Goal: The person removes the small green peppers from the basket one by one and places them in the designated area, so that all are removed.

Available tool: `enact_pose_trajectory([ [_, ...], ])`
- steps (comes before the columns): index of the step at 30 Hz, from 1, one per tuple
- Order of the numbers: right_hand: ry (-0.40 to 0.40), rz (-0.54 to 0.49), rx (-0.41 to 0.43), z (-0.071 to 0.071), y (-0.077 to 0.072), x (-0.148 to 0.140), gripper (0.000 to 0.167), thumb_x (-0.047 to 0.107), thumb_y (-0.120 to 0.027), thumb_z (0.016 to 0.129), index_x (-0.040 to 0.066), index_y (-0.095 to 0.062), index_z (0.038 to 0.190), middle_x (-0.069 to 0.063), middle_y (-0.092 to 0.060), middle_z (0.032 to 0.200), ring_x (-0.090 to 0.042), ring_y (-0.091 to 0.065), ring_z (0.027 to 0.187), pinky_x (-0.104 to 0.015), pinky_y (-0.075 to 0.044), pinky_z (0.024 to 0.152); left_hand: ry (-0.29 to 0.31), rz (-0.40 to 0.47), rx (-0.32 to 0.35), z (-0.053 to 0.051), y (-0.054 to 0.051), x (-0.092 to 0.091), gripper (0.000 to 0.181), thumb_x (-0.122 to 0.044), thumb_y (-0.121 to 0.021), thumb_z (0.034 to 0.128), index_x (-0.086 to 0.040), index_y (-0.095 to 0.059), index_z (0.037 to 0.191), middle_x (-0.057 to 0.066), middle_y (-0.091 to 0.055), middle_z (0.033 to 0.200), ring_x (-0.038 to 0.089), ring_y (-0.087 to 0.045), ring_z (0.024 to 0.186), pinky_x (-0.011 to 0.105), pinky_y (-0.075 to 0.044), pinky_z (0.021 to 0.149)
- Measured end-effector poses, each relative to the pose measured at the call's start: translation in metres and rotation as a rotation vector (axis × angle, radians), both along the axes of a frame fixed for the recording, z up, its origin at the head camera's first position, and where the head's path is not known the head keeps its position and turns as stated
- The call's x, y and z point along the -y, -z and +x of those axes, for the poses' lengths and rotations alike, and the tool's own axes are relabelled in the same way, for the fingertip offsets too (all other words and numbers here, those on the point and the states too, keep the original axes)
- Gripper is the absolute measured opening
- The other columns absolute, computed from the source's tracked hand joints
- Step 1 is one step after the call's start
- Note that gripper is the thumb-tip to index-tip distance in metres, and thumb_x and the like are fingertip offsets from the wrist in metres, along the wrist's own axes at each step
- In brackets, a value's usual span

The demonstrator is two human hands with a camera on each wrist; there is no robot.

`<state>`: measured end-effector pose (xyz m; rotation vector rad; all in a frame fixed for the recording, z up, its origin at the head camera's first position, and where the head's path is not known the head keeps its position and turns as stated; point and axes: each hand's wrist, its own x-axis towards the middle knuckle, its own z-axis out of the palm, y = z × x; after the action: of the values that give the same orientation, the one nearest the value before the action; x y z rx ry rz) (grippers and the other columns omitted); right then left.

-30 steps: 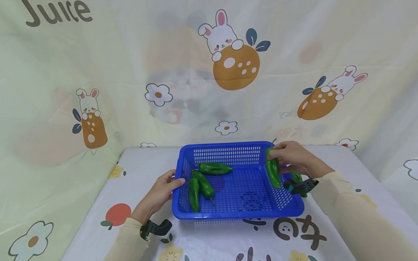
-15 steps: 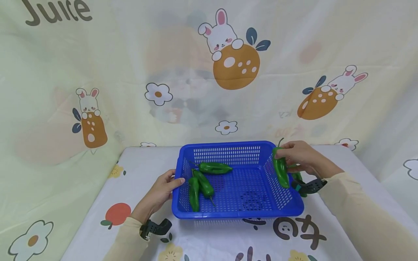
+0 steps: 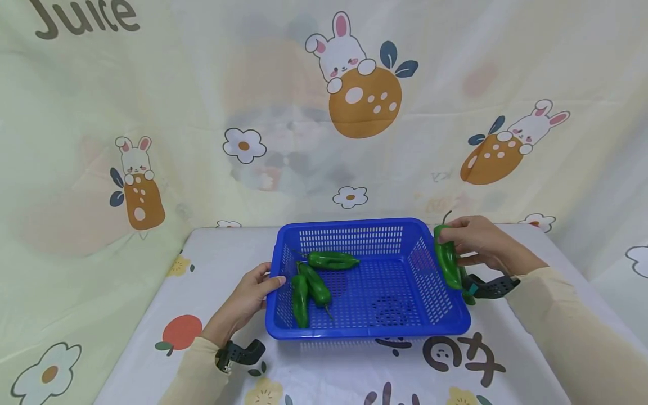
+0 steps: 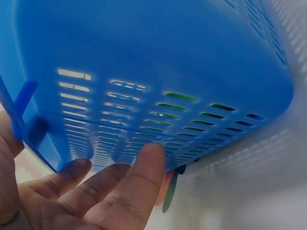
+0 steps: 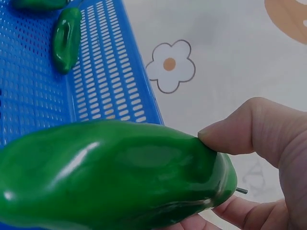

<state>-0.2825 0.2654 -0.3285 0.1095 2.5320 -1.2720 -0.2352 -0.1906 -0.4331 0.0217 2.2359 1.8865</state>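
Note:
A blue plastic basket (image 3: 368,333) with slotted walls sits on the table. Its left rim is gripped by my left hand (image 3: 255,292), thumb over the edge and fingers against the outer wall, as the left wrist view shows. Inside, toward the left, lie three green peppers, one lengthwise pepper (image 3: 333,260) near the back wall. My right hand (image 3: 478,239) pinches another green pepper (image 5: 110,175) near its stem end, thumb on one side and fingers on the other. That pepper hangs tilted at the basket's right rim. Partly hidden behind it, more green pepper (image 3: 468,298) shows outside the basket.
A white printed tablecloth (image 3: 405,377) covers the table. Behind it hangs a patterned curtain (image 3: 283,185), close to the basket's far side. Dark wrist cameras are strapped on both wrists, the right camera (image 3: 488,286) near the basket's right rim.
My right hand has moved rightward with the pepper, from over the basket's right interior to its right rim. The left hand and basket have stayed about where they were.

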Motion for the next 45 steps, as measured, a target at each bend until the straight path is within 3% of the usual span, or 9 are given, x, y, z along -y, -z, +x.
enact_pose_trajectory([
  [11, 0.015, 0.022, 0.004, -0.004, 0.005, -0.022, 0.067, 0.032, -0.061, 0.1, -0.01, -0.038, 0.146, -0.03, -0.056, 0.132, -0.043, -0.063, 0.114, -0.057, -0.057, 0.097, 0.005, -0.002, -0.001, 0.0, 0.0, 0.0, 0.051, -0.021, -0.062, 0.104, -0.004, -0.048, 0.15, 0.021, -0.069, 0.13, 0.033, -0.073, 0.109, 0.049, -0.063, 0.088],
  [20, 0.03, 0.015, 0.042, -0.005, 0.01, -0.038, 0.069, 0.032, -0.059, 0.101, -0.012, -0.034, 0.148, -0.029, -0.055, 0.13, -0.038, -0.062, 0.109, -0.054, -0.06, 0.094, 0.012, 0.006, 0.005, 0.0, -0.001, 0.0, 0.051, -0.021, -0.061, 0.1039, -0.004, -0.048, 0.15, 0.023, -0.068, 0.13, 0.033, -0.073, 0.109, 0.048, -0.063, 0.089],
  [32, 0.047, 0.024, 0.054, -0.009, 0.029, -0.057, 0.065, 0.03, -0.059, 0.102, -0.011, -0.037, 0.146, -0.028, -0.059, 0.129, -0.036, -0.065, 0.106, -0.054, -0.06, 0.093, 0.023, 0.004, 0.007, 0.001, -0.002, 0.001, 0.052, -0.021, -0.061, 0.1042, -0.004, -0.047, 0.151, 0.023, -0.068, 0.13, 0.033, -0.073, 0.109, 0.047, -0.063, 0.088],
  [45, 0.082, 0.024, 0.095, -0.012, 0.043, -0.074, 0.069, 0.034, -0.06, 0.102, -0.012, -0.036, 0.147, -0.019, -0.065, 0.116, -0.031, -0.064, 0.101, -0.041, -0.063, 0.083, 0.026, 0.002, 0.012, 0.001, -0.003, 0.001, 0.052, -0.022, -0.061, 0.1041, -0.004, -0.047, 0.151, 0.023, -0.068, 0.13, 0.032, -0.073, 0.109, 0.046, -0.063, 0.089],
])
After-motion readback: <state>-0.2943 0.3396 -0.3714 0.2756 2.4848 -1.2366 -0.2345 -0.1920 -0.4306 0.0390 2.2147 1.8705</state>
